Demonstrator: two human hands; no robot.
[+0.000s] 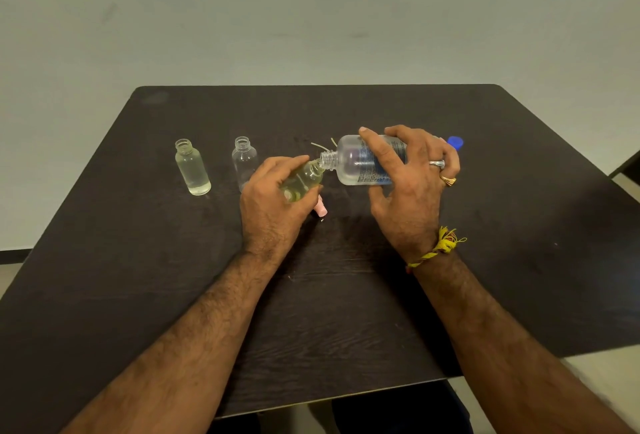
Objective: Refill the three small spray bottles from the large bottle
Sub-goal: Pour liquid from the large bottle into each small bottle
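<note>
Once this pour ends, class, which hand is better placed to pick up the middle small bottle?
Likely left: the left hand is right beside the middle small bottle; the right hand holds the large bottle.

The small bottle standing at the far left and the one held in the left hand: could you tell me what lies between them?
In the head view, one uncapped small bottle stands upright on the table between them.
</note>
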